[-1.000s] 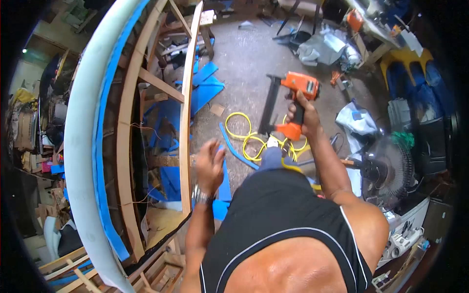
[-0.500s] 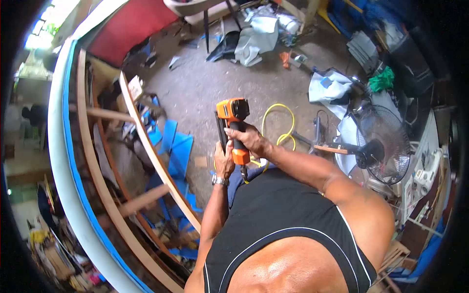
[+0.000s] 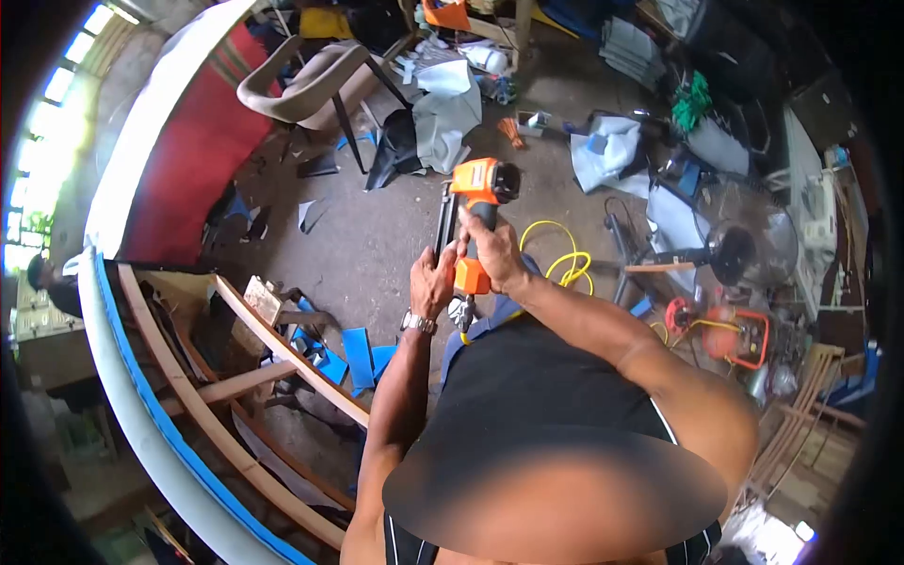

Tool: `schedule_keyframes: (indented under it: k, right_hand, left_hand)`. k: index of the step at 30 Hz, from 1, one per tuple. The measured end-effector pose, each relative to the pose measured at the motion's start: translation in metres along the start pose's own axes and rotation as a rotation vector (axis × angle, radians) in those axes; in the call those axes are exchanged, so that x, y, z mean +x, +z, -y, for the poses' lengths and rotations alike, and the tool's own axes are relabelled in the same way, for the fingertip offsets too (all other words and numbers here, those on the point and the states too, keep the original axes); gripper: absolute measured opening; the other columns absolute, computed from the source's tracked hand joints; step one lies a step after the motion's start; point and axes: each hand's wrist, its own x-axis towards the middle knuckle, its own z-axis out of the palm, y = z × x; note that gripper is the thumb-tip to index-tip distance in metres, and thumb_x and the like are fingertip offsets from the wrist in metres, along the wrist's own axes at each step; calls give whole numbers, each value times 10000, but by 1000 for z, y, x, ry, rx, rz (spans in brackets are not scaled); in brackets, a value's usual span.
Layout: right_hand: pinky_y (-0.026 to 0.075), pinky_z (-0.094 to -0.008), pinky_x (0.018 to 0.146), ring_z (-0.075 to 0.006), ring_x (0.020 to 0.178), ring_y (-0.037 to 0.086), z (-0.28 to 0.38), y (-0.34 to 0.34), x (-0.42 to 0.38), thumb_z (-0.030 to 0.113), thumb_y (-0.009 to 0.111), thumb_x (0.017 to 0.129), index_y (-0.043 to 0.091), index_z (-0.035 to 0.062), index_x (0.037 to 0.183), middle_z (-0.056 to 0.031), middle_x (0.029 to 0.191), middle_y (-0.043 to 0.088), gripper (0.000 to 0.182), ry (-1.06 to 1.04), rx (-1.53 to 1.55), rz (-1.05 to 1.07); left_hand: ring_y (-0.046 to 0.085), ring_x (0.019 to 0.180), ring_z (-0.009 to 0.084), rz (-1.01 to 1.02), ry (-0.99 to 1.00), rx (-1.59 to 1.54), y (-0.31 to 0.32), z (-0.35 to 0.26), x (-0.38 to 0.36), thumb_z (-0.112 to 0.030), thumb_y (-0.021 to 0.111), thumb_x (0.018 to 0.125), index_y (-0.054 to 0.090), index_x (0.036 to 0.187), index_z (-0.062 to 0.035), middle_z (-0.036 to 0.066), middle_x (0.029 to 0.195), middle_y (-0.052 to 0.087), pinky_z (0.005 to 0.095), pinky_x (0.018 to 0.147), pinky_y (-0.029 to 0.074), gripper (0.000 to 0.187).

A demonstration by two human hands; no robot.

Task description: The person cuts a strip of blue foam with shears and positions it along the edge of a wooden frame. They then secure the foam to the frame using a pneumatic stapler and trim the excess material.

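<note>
An orange and black pneumatic staple gun [image 3: 473, 275] is held up in front of my body, its head at the top and its long dark magazine on the left side. My right hand [image 3: 497, 252] is wrapped round its dark grip. My left hand [image 3: 433, 282], with a watch on the wrist, closes on the lower end of the magazine; part of its fingers is hidden. A yellow air hose [image 3: 576, 268] joins the gun's base and loops on the floor to the right. Left of my hands is a wooden frame [image 3: 268, 344] with a padded, blue-edged rim [image 3: 141, 400].
A chair [image 3: 315, 89] stands at the upper left beside a red panel [image 3: 193, 160]. Fabric scraps [image 3: 607, 155] and blue pieces [image 3: 358, 353] lie on the floor. On the right are a standing fan [image 3: 744, 254] and a red compressor [image 3: 723, 334].
My view has turned, so the chair, compressor and more of the red panel show. Both hands and the staple gun appear slightly higher and tilted. The left hand has shifted along the magazine.
</note>
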Motion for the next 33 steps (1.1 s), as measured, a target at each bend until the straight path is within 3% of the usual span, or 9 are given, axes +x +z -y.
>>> schedule_keyframes:
  k: [1, 3, 7, 9, 16, 19, 22, 30, 33]
  right_hand:
    - [484, -265, 576, -105, 592, 565, -1, 1, 6, 225, 607, 978, 553, 57, 996, -5, 703, 552, 177, -56, -4, -15]
    - [480, -265, 577, -106, 590, 563, -5, -4, 27, 236, 611, 977, 558, 59, 1005, -4, 712, 555, 187, -127, -46, -77]
    - [484, -269, 595, -117, 587, 565, 16, -20, 59, 321, 637, 960, 586, 88, 957, -18, 736, 571, 238, -201, -121, -193]
    - [503, -287, 588, -128, 584, 571, 39, -48, 76, 363, 620, 966, 572, 95, 1004, -22, 743, 569, 276, -176, -34, -288]
    - [517, -322, 619, -133, 622, 553, 99, -171, 140, 453, 571, 975, 499, 141, 1193, 5, 786, 514, 388, -255, 312, -377]
    - [544, -363, 685, -127, 664, 560, 110, -243, 196, 516, 537, 969, 476, 108, 1282, 16, 773, 513, 518, -207, 516, -302]
    - [538, -358, 681, -129, 674, 556, 135, -302, 256, 495, 522, 984, 458, 102, 1309, 15, 765, 508, 514, -161, 599, -366]
    - [432, -380, 740, -155, 665, 493, 206, -365, 320, 432, 499, 988, 361, 90, 1432, -3, 762, 473, 577, -236, 529, -633]
    - [411, -384, 744, -163, 663, 485, 178, -388, 327, 480, 570, 927, 492, 69, 1179, 1, 738, 463, 488, -248, 654, -652]
  left_hand:
    - [516, 579, 283, 11, 111, 44, -2, 5, 11, -440, 583, 912, 532, 775, 55, 202, 633, 541, 426, 559, 412, 516]
    - [540, 542, 258, 168, -318, -272, -7, -23, 34, -507, 550, 923, 561, 759, 53, 163, 602, 552, 426, 515, 405, 584]
    - [600, 672, 369, 337, -42, -108, 18, -9, 85, -569, 458, 947, 553, 828, 67, 249, 702, 572, 467, 626, 446, 654]
    - [569, 878, 490, 513, -193, -127, 26, -34, 106, -542, 398, 976, 539, 934, 89, 359, 880, 567, 509, 773, 436, 648]
    - [582, 726, 526, 686, 232, 163, 101, -67, 218, -508, 464, 984, 452, 949, -3, 330, 732, 588, 549, 629, 455, 506]
    - [672, 766, 310, 948, -98, -12, 132, -86, 301, -561, 404, 996, 587, 920, 25, 199, 741, 640, 424, 701, 500, 618]
    - [680, 773, 207, 779, -185, -141, 190, -69, 375, -493, 424, 1016, 659, 901, 2, 167, 806, 680, 359, 734, 518, 560]
    - [646, 834, 392, 966, 487, 326, 385, -11, 582, -233, 542, 945, 630, 955, -62, 155, 896, 657, 473, 699, 518, 192]
    - [644, 799, 385, 905, 326, 426, 499, 42, 634, -254, 592, 906, 620, 978, -108, 150, 868, 650, 484, 670, 505, 165]
